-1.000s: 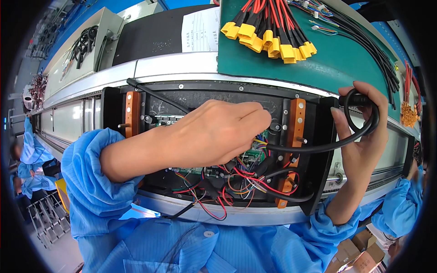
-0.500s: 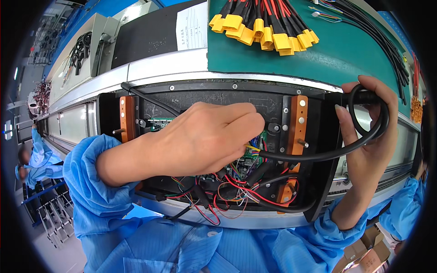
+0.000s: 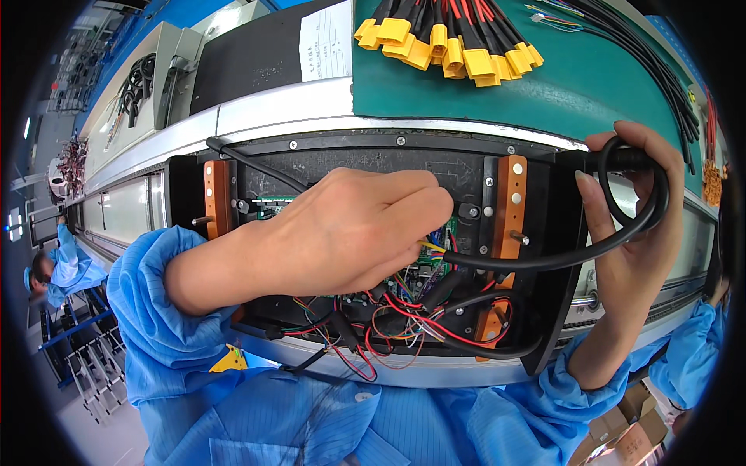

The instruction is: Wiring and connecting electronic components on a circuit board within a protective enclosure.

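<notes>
Over the green circuit board (image 3: pixel 435 273) my left hand (image 3: pixel 353 229) is closed, its thumb and fingertips hidden underneath. Thin yellow wires (image 3: pixel 432 247) from the end of a black cable (image 3: pixel 536 262) run in under those fingers. What they pinch does not show. At the right end of the black housing (image 3: pixel 458 167), my right hand (image 3: pixel 641 186) grips the same cable, bent into a loop between thumb and fingers. Red, black and coloured wires (image 3: pixel 404 311) lie tangled along the board's near side.
Orange-brown bars (image 3: pixel 510 206) with metal pins stand at both ends of the housing. Behind, yellow connectors (image 3: pixel 475 62) on red and black leads and several black cables (image 3: pixel 645 74) lie on a green mat (image 3: pixel 544 101). Another person (image 3: pixel 70 264) is far left.
My right hand and the cable loop have shifted very slightly up and right. The left hand stays nearly in place. The tangled wires have moved a little.
</notes>
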A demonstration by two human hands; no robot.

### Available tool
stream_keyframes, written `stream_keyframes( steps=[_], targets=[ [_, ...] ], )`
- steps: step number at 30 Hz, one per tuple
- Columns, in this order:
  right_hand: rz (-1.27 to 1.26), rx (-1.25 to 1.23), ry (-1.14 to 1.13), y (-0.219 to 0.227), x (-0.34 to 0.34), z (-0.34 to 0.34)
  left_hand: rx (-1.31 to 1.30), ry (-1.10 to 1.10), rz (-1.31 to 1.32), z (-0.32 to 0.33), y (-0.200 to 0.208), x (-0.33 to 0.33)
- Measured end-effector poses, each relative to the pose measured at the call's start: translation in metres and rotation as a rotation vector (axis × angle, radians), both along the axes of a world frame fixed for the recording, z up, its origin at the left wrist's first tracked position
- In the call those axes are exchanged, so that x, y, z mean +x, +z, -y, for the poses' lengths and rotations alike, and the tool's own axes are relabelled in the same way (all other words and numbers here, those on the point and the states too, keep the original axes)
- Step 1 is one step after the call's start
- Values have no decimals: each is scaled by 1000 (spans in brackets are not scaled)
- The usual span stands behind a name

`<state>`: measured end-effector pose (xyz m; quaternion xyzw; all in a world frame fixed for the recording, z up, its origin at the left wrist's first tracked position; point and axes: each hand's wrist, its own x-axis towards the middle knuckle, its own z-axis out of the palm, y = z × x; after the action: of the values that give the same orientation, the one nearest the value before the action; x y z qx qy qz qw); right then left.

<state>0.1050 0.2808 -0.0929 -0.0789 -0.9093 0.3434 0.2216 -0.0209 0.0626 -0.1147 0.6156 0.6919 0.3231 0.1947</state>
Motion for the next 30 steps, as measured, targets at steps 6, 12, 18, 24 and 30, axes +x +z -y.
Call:
stream_keyframes(
  steps=[6, 12, 18, 24, 30],
  targets=[
    [-32, 7, 8, -1, 0, -1, 46, -3, 4, -2, -2, 0],
    [-20, 33, 0, -1, -1, -1, 52, 3, -20, -3, -3, 1],
    [-3, 4, -20, -2, -3, -1, 23, 55, 16, -2, 1, -2],
    [-16, -40, -89, -7, -7, 4, 49, 72, -11, 0, 2, -7],
    [-16, 7, -65, -10, -10, 0, 0, 27, -151, -3, 10, -11]
  ],
)
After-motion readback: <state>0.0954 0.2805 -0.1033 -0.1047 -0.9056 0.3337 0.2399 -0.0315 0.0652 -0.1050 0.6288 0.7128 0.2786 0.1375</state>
